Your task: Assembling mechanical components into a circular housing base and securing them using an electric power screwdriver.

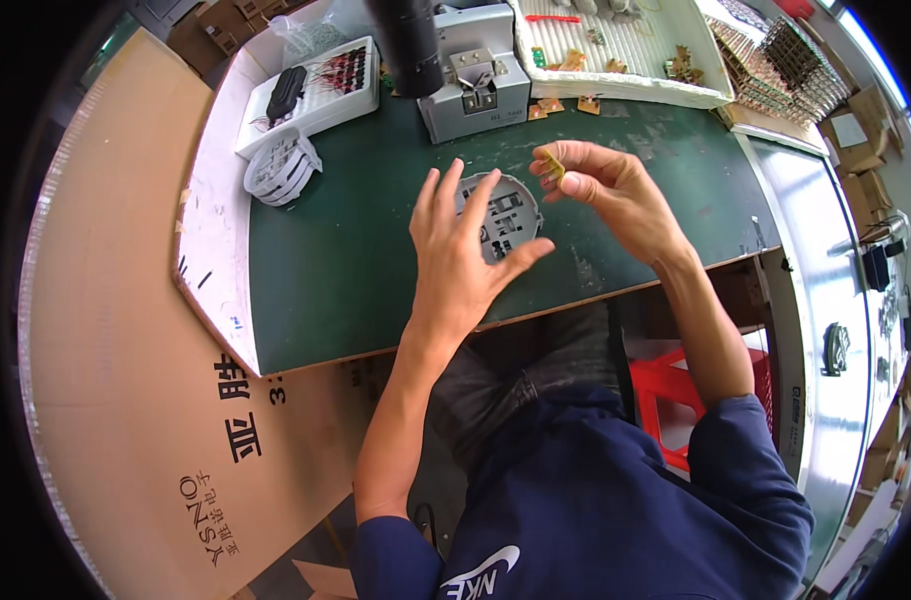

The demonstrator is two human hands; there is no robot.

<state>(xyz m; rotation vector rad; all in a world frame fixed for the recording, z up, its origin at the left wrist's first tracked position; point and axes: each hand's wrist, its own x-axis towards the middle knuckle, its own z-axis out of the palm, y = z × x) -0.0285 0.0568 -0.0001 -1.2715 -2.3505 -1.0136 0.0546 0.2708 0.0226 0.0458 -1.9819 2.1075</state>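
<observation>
A grey plastic housing (509, 218) with rows of small openings lies on the green work table. Over its left part hovers my left hand (454, 250), fingers spread and holding nothing; the hand hides part of the housing. Whether its fingertips touch the housing, I cannot tell. To the right of the housing, my right hand (619, 192) is raised above the table. Its thumb and fingers pinch a small yellow-brown circuit board (553, 165), partly covered by the fingertips.
Behind the housing stands a grey metal machine (478, 112), with a black cylinder (408, 50) overhead. Stacked white plastic shells (279, 170) and a white foam box (321, 105) with wires sit left. A ribbed white tray (631, 85) holds small boards. Cardboard (126, 300) borders the left.
</observation>
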